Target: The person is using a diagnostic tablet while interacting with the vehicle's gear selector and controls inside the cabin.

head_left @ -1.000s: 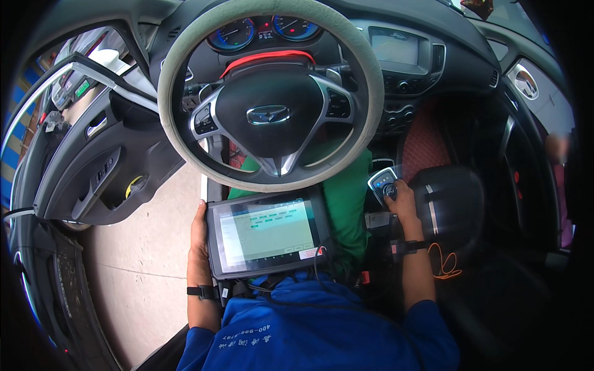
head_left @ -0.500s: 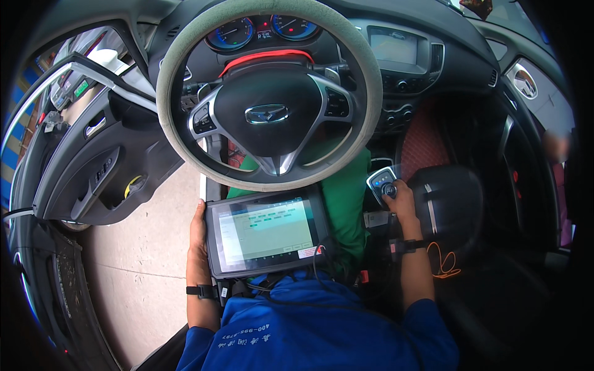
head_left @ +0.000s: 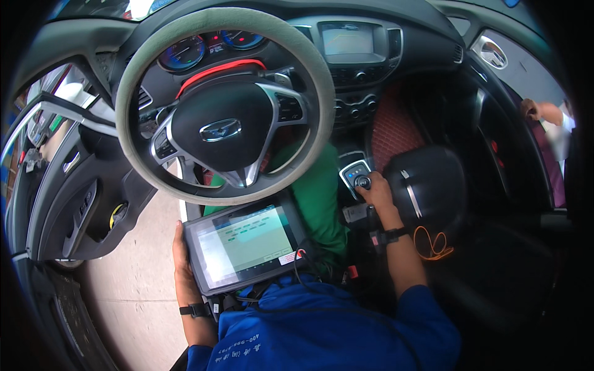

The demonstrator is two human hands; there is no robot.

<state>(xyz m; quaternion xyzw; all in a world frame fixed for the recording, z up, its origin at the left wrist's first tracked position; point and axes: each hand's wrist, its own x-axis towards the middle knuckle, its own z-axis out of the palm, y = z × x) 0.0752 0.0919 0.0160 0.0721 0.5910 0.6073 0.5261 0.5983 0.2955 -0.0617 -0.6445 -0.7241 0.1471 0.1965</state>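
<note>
A black-framed tablet (head_left: 240, 242) rests on my lap, its lit screen tilted up toward me. Along its left edge my left hand (head_left: 180, 252) is closed on the frame, with the fingers underneath mostly hidden. My right hand (head_left: 379, 193) reaches to the centre console, its fingers closed round a rotary gear knob (head_left: 363, 182). The knob sits on a silver-edged panel (head_left: 351, 170) with small blue lights. A black cable (head_left: 297, 266) runs by the tablet's lower right corner.
The steering wheel (head_left: 125, 117) stands just beyond the tablet. Left of me, the car door (head_left: 83, 167) hangs open over pale floor. A black padded armrest or seat part (head_left: 427, 185) lies right of my right hand. At far right, another person's hand (head_left: 539, 111) shows outside.
The view has swung to the right, so the wheel, tablet and console appear farther left. Both hands keep their holds. The other person's hand and sleeve show more fully at the right.
</note>
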